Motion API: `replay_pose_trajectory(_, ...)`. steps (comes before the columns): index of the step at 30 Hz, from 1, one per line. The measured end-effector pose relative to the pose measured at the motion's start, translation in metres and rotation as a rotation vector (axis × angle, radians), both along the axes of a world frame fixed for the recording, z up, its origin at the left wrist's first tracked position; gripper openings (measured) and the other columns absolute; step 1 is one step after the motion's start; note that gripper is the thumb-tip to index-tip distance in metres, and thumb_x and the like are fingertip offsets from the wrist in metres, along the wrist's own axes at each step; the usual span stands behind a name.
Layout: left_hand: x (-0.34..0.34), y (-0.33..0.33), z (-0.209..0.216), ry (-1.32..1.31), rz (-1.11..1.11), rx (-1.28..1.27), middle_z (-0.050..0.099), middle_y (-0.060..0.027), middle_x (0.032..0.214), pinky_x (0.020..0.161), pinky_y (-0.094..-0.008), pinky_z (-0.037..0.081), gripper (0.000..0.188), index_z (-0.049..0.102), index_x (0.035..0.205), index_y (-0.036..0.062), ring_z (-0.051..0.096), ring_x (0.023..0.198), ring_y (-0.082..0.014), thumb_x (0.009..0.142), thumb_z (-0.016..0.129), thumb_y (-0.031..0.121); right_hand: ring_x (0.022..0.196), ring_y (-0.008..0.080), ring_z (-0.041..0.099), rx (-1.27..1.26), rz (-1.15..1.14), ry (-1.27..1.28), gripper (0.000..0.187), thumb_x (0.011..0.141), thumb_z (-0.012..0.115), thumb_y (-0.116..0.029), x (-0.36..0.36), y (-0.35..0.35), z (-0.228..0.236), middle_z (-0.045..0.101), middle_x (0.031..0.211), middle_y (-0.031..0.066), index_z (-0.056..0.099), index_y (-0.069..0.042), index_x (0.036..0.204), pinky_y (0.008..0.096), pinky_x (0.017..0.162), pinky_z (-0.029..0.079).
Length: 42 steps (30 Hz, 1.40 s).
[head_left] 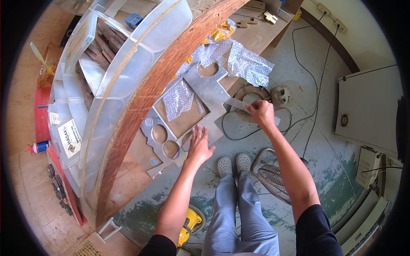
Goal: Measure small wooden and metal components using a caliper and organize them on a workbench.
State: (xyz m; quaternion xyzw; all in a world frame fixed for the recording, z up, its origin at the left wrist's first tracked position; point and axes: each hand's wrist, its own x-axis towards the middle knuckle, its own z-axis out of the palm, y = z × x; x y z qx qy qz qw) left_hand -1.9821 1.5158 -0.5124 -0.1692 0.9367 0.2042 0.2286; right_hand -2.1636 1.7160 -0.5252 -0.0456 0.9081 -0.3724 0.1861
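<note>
My right hand pinches a flat, pale strip, ruler-like in shape, which sticks out on both sides of the fingers. Its left end reaches toward the edge of a grey metal plate with round holes and a large rectangular opening. My left hand is spread open at the near side of that plate, fingers stretched out, holding nothing. Whether its fingertips touch the metal I cannot tell. A piece of bubble wrap lies inside the rectangular opening, and crumpled bubble wrap sits beyond the plate.
A wooden shelf edge curves along the left, with clear plastic bins holding rusty rods. On the floor stand a fan, a yellow machine and a round metal ring. Black cables run at right beside a white cabinet.
</note>
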Motion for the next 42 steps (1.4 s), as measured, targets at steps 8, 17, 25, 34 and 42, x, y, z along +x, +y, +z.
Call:
replay_pose_trajectory(8, -0.010, 0.009, 0.004, -0.269, -0.036, -0.082, 0.007, -0.0174, 0.154, 0.109, -0.0601, 0.012, 0.090, 0.018, 0.147, 0.0095, 0.011, 0.142, -0.0333, 0.078, 0.069, 0.034, 0.088, 0.0358, 0.065, -0.054, -0.242, -0.431, 0.032, 0.073, 0.072, -0.029, 0.039, -0.067, -0.034, 0.067, 0.088, 0.0234, 0.071, -0.001, 0.088, 0.0407, 0.080, 0.051)
replay_pose_trajectory(17, -0.011, 0.008, 0.005, -0.278, -0.018, -0.045, 0.006, -0.0176, 0.154, 0.111, -0.0575, 0.012, 0.090, 0.018, 0.147, 0.0092, 0.010, 0.142, -0.0349, 0.078, 0.070, 0.034, 0.087, 0.0342, 0.066, -0.036, -0.253, -0.450, 0.034, 0.072, 0.070, -0.030, 0.035, -0.094, -0.038, 0.067, 0.085, 0.0232, 0.071, 0.001, 0.085, 0.0405, 0.080, 0.051)
replay_pose_trajectory(25, -0.017, 0.017, 0.003, -0.349, 0.017, -0.109, 0.006, -0.0169, 0.154, 0.110, -0.0603, 0.011, 0.091, 0.018, 0.147, 0.0091, 0.008, 0.141, -0.0391, 0.077, 0.071, 0.035, 0.063, 0.0273, 0.067, -0.045, -0.227, -0.476, 0.035, 0.072, 0.068, -0.029, 0.030, -0.093, -0.027, 0.064, 0.057, 0.0147, 0.068, 0.005, 0.069, 0.0375, 0.071, 0.053)
replay_pose_trajectory(34, -0.025, 0.021, 0.006, -0.384, 0.016, -0.187, 0.009, -0.0158, 0.154, 0.110, -0.0610, 0.009, 0.091, 0.020, 0.147, 0.0093, 0.006, 0.142, -0.0373, 0.076, 0.070, 0.039, 0.075, 0.0345, 0.066, -0.014, -0.154, -0.259, 0.038, 0.074, 0.071, -0.033, 0.038, -0.083, -0.027, 0.065, 0.076, 0.0233, 0.067, 0.005, 0.078, 0.0399, 0.071, 0.051)
replay_pose_trajectory(42, 0.013, -0.002, -0.004, 0.026, 0.186, 0.091, 0.028, -0.0171, 0.148, 0.107, -0.0630, 0.014, 0.049, 0.057, 0.118, 0.0056, 0.015, 0.140, -0.0358, 0.078, 0.068, 0.033, 0.069, 0.0360, 0.063, -0.037, -0.066, -0.201, 0.033, 0.078, 0.068, -0.028, 0.135, 0.026, 0.019, 0.062, 0.068, 0.0217, 0.064, 0.004, 0.075, 0.0416, 0.064, 0.048)
